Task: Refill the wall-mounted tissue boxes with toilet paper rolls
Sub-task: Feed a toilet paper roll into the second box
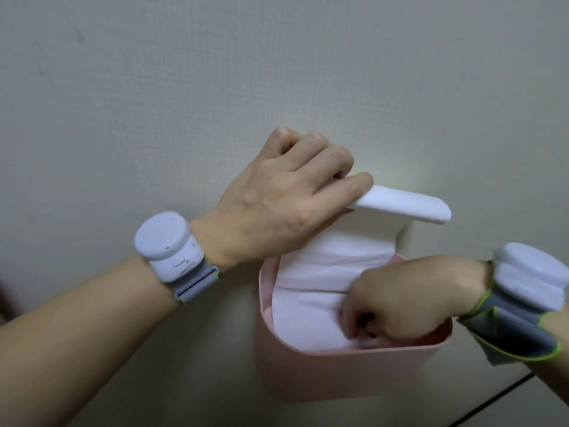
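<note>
While left hand (277, 208) lifts the lid (406, 204), right hand (409, 303) (fisted) presses paper (311, 291).

paper roll (311, 291) fills pink box (323, 374), raised lid (403, 208) overhead

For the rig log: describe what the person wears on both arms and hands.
Both hands are bare, no gloves or sleeves. The left wrist carries a rounded white device on a grey strap with lime-green edging. The right wrist carries a similar white device on a wider grey, green-edged wrap.
</note>
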`<state>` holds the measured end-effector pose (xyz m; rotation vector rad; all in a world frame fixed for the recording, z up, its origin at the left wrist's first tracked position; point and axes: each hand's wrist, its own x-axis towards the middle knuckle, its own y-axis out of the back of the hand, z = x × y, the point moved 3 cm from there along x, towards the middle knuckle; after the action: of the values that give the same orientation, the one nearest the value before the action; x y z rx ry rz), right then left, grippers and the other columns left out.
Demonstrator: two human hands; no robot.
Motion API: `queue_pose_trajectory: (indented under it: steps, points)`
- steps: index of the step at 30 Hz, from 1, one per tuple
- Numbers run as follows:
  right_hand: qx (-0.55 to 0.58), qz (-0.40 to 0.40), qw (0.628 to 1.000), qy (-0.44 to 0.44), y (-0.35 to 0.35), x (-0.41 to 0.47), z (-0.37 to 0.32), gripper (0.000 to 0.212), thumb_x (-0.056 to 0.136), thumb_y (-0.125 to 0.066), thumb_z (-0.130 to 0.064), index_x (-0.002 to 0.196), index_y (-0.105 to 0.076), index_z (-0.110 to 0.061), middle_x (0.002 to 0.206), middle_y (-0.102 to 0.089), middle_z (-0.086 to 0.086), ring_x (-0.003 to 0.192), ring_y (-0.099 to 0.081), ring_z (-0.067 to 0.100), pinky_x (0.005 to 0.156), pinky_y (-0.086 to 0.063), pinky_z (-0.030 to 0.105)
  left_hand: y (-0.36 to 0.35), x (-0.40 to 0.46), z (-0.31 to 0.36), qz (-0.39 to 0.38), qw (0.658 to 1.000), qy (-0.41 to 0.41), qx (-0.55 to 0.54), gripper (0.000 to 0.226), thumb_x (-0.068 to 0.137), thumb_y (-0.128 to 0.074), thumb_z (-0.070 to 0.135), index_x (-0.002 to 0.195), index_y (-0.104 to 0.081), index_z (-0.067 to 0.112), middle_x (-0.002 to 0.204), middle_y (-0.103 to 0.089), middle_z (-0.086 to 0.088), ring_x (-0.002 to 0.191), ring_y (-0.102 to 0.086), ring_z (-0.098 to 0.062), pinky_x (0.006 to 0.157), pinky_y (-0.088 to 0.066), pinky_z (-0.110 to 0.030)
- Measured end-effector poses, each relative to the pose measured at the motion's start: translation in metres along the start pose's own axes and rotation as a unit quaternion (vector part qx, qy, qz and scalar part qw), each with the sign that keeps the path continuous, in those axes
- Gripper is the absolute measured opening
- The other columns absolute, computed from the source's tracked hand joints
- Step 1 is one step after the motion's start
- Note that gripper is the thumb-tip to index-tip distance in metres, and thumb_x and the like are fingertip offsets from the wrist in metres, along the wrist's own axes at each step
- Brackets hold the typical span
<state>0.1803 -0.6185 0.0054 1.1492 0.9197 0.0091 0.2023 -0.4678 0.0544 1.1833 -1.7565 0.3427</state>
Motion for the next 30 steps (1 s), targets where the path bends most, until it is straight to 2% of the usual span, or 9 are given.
queue_pose_trajectory:
  steps: [2, 5, 8, 10, 13, 15, 20, 25, 30]
  points:
    - [0.043, 0.072, 0.996, 0.012, 0.014, -0.02, 0.003, 0.029, 0.091, -0.052, -0.023, 0.113, -0.066, -0.036, 0.111, -0.069, -0.019, 0.101, -0.061, 0.002, 0.092, -0.049, 0.026, 0.001, -0.002, 0.0, -0.01, 1.0, -0.007, -0.005, 0.016, 0.096, -0.06, 0.02, 0.101, -0.073, 0.014, 0.087, -0.066, -0.007, 0.075, -0.06, -0.028, 0.069, -0.04, -0.039]
    - [0.15, 0.184, 0.971, 0.039, 0.035, -0.063, 0.005, 0.02, 0.092, -0.056, -0.027, 0.097, -0.069, -0.041, 0.088, -0.071, -0.022, 0.081, -0.066, -0.003, 0.07, -0.05, 0.012, 0.002, -0.006, 0.001, -0.033, 0.999, -0.017, -0.009, 0.018, 0.098, -0.055, 0.019, 0.103, -0.072, 0.012, 0.089, -0.066, -0.008, 0.076, -0.06, -0.028, 0.071, -0.038, -0.04]
    - [0.215, 0.364, 0.904, 0.062, 0.055, -0.099, 0.017, 0.014, 0.086, -0.065, -0.028, 0.084, -0.071, -0.04, 0.073, -0.072, -0.014, 0.062, -0.067, 0.008, 0.054, -0.053, 0.021, 0.004, -0.006, 0.001, -0.066, 0.997, -0.013, -0.028, 0.026, 0.101, -0.05, 0.026, 0.105, -0.07, 0.01, 0.091, -0.065, -0.009, 0.078, -0.059, -0.029, 0.073, -0.036, -0.04]
    - [0.192, 0.44, 0.876, 0.039, 0.06, -0.106, 0.029, 0.003, 0.083, -0.069, -0.041, 0.086, -0.069, -0.041, 0.079, -0.071, -0.012, 0.066, -0.067, 0.013, 0.06, -0.056, 0.034, 0.006, -0.003, 0.001, -0.092, 0.995, -0.01, -0.04, 0.03, 0.101, -0.049, 0.031, 0.106, -0.069, 0.009, 0.093, -0.064, -0.009, 0.079, -0.058, -0.03, 0.074, -0.036, -0.041]
    - [0.179, 0.444, 0.878, 0.011, 0.06, -0.094, 0.034, 0.023, 0.075, -0.068, -0.051, 0.096, -0.064, -0.041, 0.093, -0.068, -0.014, 0.086, -0.067, 0.011, 0.075, -0.056, 0.042, 0.01, -0.003, -0.001, -0.117, 0.991, -0.006, -0.057, 0.032, 0.101, -0.049, 0.032, 0.107, -0.069, 0.007, 0.093, -0.063, -0.01, 0.079, -0.056, -0.03, 0.073, -0.035, -0.04]
    - [0.182, 0.416, 0.891, 0.01, 0.057, -0.085, 0.031, 0.03, 0.073, -0.067, -0.048, 0.102, -0.062, -0.043, 0.097, -0.068, -0.02, 0.092, -0.065, 0.004, 0.079, -0.053, 0.032, 0.015, -0.003, -0.002, -0.124, 0.99, 0.002, -0.066, 0.032, 0.1, -0.05, 0.032, 0.107, -0.068, 0.007, 0.093, -0.062, -0.012, 0.078, -0.054, -0.03, 0.071, -0.033, -0.04]
    - [0.163, 0.41, 0.897, 0.015, 0.056, -0.08, 0.032, 0.024, 0.079, -0.067, -0.042, 0.102, -0.064, -0.044, 0.087, -0.067, -0.024, 0.081, -0.061, 0.0, 0.067, -0.044, 0.015, 0.018, -0.001, -0.001, -0.147, 0.984, 0.021, -0.097, 0.031, 0.098, -0.054, 0.031, 0.108, -0.069, 0.007, 0.093, -0.061, -0.012, 0.078, -0.054, -0.03, 0.07, -0.03, -0.038]
    - [0.171, 0.381, 0.908, 0.025, 0.051, -0.094, 0.039, 0.028, 0.075, -0.06, -0.06, 0.102, -0.063, -0.052, 0.094, -0.069, -0.029, 0.088, -0.062, -0.002, 0.074, -0.046, 0.017, 0.018, 0.008, 0.01, -0.154, 0.974, 0.035, -0.164, 0.03, 0.095, -0.059, 0.032, 0.108, -0.069, 0.008, 0.091, -0.062, -0.01, 0.079, -0.057, -0.028, 0.068, -0.034, -0.036]
    - [0.192, 0.351, 0.915, 0.048, 0.047, -0.083, 0.032, 0.024, 0.08, -0.065, -0.049, 0.103, -0.066, -0.046, 0.095, -0.07, -0.027, 0.089, -0.065, -0.004, 0.076, -0.048, 0.019, 0.024, -0.002, 0.005, -0.191, 0.957, 0.058, -0.212, 0.029, 0.091, -0.064, 0.034, 0.109, -0.07, 0.012, 0.09, -0.061, -0.005, 0.079, -0.059, -0.025, 0.067, -0.044, -0.038]
